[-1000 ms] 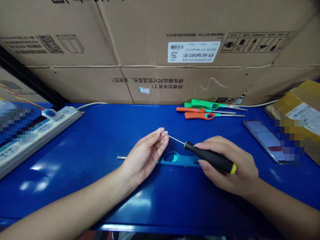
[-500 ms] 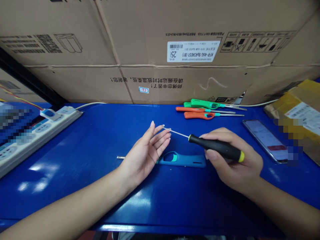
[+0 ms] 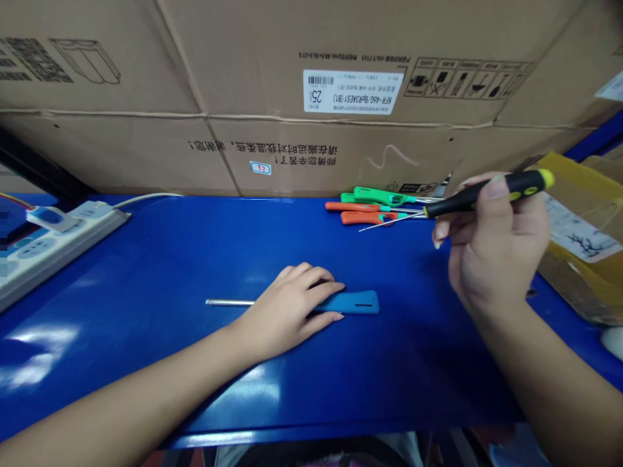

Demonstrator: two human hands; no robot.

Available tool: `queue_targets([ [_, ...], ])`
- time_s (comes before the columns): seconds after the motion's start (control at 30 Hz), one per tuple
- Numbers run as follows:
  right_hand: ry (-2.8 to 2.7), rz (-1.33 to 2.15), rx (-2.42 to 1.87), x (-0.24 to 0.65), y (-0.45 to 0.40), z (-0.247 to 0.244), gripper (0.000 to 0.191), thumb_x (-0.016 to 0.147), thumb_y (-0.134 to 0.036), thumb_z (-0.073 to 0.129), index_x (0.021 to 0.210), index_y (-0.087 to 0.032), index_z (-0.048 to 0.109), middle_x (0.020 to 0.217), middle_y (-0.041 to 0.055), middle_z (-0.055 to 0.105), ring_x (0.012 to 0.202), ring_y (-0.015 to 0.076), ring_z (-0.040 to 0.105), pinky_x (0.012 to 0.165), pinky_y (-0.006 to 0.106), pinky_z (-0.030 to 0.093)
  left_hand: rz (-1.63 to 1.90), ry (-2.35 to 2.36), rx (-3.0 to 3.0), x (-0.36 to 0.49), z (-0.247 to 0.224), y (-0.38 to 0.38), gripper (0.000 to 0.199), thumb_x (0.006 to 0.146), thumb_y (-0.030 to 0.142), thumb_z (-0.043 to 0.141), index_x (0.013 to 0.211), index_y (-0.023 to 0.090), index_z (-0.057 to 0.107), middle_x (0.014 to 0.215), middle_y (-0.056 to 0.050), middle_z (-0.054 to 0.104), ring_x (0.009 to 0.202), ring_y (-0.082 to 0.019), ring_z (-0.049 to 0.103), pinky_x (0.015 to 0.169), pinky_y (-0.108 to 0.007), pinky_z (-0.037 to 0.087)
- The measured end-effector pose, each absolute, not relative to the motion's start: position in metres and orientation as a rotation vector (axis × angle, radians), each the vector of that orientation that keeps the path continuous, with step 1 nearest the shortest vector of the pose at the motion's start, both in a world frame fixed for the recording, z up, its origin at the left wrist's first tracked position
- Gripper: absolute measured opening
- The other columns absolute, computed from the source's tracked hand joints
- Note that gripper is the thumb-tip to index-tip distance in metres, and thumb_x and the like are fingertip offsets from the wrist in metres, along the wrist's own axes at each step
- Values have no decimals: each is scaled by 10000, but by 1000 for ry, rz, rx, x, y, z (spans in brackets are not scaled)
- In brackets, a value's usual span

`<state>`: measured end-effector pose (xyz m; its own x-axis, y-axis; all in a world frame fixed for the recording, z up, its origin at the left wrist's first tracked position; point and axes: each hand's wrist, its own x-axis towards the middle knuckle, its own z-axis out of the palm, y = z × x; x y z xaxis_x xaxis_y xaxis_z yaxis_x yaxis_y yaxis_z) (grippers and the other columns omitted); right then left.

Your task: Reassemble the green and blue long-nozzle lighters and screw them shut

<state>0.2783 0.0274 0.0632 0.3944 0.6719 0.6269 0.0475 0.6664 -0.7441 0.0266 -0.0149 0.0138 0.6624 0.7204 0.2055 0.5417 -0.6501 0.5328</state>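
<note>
On the blue table lies a blue long-neck lighter (image 3: 354, 302), its metal tube pointing left and its slotted handle end to the right. My left hand (image 3: 292, 308) is closed over the lighter's middle, thumb on the near side and fingers on the far side, hiding the trigger part. Raised at the right, my right hand (image 3: 501, 240) grips a screwdriver (image 3: 460, 202) with a black and yellow handle. The thin shaft of the screwdriver points left, its tip in front of the orange lighters.
Two orange lighters (image 3: 363, 218) and green lighters (image 3: 382, 195) lie at the back against a big cardboard box (image 3: 272, 84). A white power strip (image 3: 68, 243) runs along the left. At the right sits a yellow-taped carton (image 3: 574, 269).
My left hand has turned palm down and come onto the blue lighter. My right hand has lifted the screwdriver up and to the right, away from the left fingers. The view has shifted slightly.
</note>
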Motion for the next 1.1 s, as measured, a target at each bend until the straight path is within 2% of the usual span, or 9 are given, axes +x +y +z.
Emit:
queue_targets([
  [0.1,-1176,479,-757,280,30,59,164,870,-380,759,848,-233,690,790,2,650,436,106,549,339,274,430,474,1039,2562,22,15,-11,315,983,357,584,1261,230,663,1194,-92,665,1070,-270,585,923,-424,451],
  [0.2,-1235,536,-748,280,31,56,146,885,-373,743,863,-238,693,731,-19,642,426,112,556,346,281,456,503,1147,2564,18,19,-11,316,939,367,632,1208,207,675,1186,-85,665,1058,-262,598,935,-432,469],
  [0.33,-1321,572,-752,279,28,56,171,865,-386,762,873,-227,698,716,-25,630,409,105,553,340,278,463,543,1142,2604,22,18,-14,407,948,440,638,1292,222,639,1264,-86,651,1134,-275,591,957,-446,469],
  [0.47,-1391,593,-761,276,22,57,175,878,-392,750,871,-226,694,694,-28,603,399,100,546,328,268,445,577,1045,2587,31,8,-17,320,1021,356,552,1305,230,632,1233,-75,667,1119,-240,600,939,-423,478],
  [0.73,-1503,700,-707,271,11,54,136,915,-362,711,906,-229,680,596,-41,532,381,100,493,315,259,394,678,1014,2440,30,6,-19,223,978,272,629,1182,207,690,1127,-67,697,1045,-226,631,932,-432,497],
  [1.1,-1640,640,-729,270,5,53,89,929,-305,681,885,-229,671,755,-1,596,446,86,515,366,254,419,718,993,2432,30,6,-20,233,968,279,646,1180,212,713,1106,-75,706,1028,-229,649,894,-421,523],
])
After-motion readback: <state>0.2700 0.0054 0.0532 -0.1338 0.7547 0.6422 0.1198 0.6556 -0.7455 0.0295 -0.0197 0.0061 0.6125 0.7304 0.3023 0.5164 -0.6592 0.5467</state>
